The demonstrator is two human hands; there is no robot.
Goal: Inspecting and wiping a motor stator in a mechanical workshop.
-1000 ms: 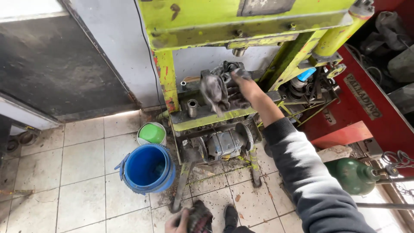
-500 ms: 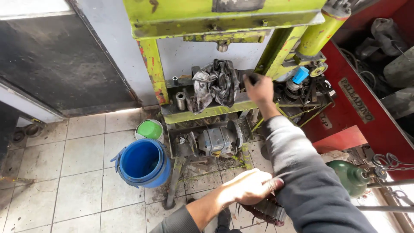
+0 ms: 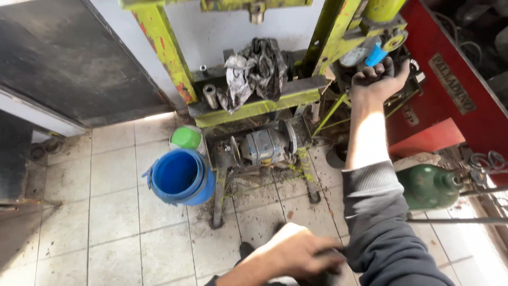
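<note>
The right hand (image 3: 378, 79) wraps its grip around a dark handle by the blue knob (image 3: 374, 54) on the yellow-green press (image 3: 254, 106); the left hand (image 3: 293, 254) clutches something dark low down, unidentifiable; a crumpled rag (image 3: 256, 69) rests on the press bed.

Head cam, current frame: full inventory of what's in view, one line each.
press frame: 1, yellow-green with chipped paint, top centre against the wall
crumpled rag: 1, grey-black, on the press bed
metal cylinder: 1, grey, left end of the bed
motor: 1, grey, under the bed
blue bucket: 1, blue, on the tiled floor left of the press
green tub: 1, green, behind the bucket
blue knob: 1, blue, right side of the press
red cabinet: 1, red, right
gas cylinder: 1, green, lying right
right hand: gripping a part by the blue knob
left hand: bottom edge, on a dark object, unclear
</note>
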